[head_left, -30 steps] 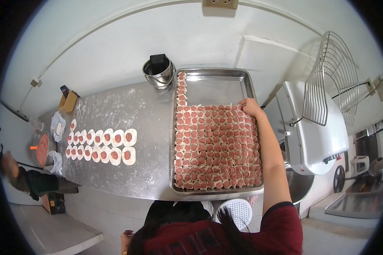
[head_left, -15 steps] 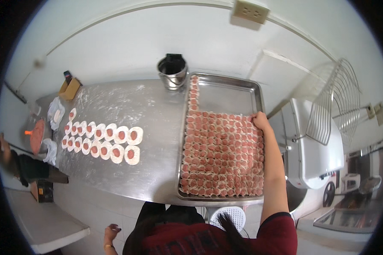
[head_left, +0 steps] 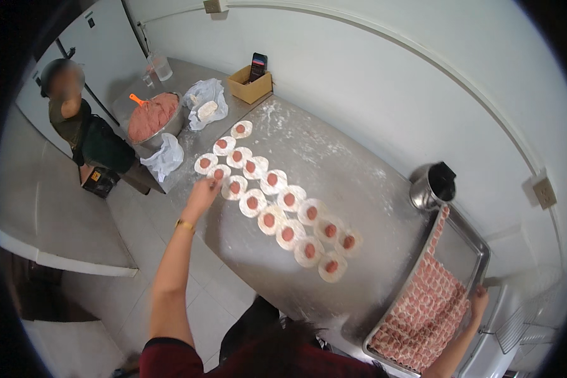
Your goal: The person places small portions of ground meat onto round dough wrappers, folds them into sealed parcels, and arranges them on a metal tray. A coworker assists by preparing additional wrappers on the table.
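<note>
My left hand (head_left: 203,194), a gold band on its wrist, reaches to the near left end of the dough wrappers. Its fingers are bent together at the edge of a round dumpling wrapper (head_left: 219,172) topped with pink minced meat, partly covering it. Several more meat-topped wrappers (head_left: 273,181) lie in rows across the metal table. Over at the right, my right hand (head_left: 479,301) is at the far side of a metal tray (head_left: 482,244), beside closely packed filled dumplings (head_left: 422,309). Its fingers look closed; whatever they hold is too small to make out.
A bowl of minced meat (head_left: 152,118) with an orange-handled tool stands at the far left, near white plastic bags (head_left: 206,112) and a cardboard box (head_left: 250,87) holding a phone. A steel pail (head_left: 432,186) stands behind the tray. Another person (head_left: 75,116) stands at left.
The view has swung left. My left hand has come up from beside my body to the wrappers. My right hand stays by the tray's right side.
</note>
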`<state>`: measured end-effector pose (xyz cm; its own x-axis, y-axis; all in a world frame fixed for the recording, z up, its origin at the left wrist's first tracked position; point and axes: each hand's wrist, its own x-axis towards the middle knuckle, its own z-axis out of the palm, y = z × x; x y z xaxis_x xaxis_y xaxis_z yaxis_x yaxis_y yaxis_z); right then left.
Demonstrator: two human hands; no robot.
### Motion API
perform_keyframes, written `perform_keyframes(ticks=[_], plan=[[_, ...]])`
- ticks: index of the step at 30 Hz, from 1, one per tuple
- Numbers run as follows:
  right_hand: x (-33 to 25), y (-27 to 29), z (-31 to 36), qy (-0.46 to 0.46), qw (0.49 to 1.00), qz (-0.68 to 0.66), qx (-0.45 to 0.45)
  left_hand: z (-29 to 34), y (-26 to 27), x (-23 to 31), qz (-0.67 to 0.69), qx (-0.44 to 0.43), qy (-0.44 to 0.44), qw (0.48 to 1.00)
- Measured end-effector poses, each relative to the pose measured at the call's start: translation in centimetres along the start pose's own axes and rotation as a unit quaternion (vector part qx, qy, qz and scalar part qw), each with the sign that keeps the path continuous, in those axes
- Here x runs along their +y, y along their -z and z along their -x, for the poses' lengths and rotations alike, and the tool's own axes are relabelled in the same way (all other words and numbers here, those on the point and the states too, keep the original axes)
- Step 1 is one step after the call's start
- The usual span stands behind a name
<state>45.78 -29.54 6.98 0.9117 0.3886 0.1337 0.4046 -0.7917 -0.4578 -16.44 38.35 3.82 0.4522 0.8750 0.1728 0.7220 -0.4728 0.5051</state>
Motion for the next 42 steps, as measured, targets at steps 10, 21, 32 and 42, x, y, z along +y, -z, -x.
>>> perform_keyframes(ticks=[10,21,32,42], plan=[[-14.1,3.6,14.9,-0.035,0.995,0.052,-0.079,-22.2,-8.7,-3.1,-0.149,0.003,0.067,0.987],[-19.6,-0.3,22.1,-0.080,0.995,0.016,-0.050,-29.8,-12.5,-12.7,0.545,-0.038,0.221,0.808],[-30.3,-8.5,21.6,-0.061,0.964,-0.213,-0.145,-18.7,-6.1,7.0,0.649,-0.318,0.190,0.664],[-38.2,-19.2,24.2,-0.275,0.651,-0.672,-0.224,10.5,-11.9,21.9,0.616,-0.551,0.175,0.534]])
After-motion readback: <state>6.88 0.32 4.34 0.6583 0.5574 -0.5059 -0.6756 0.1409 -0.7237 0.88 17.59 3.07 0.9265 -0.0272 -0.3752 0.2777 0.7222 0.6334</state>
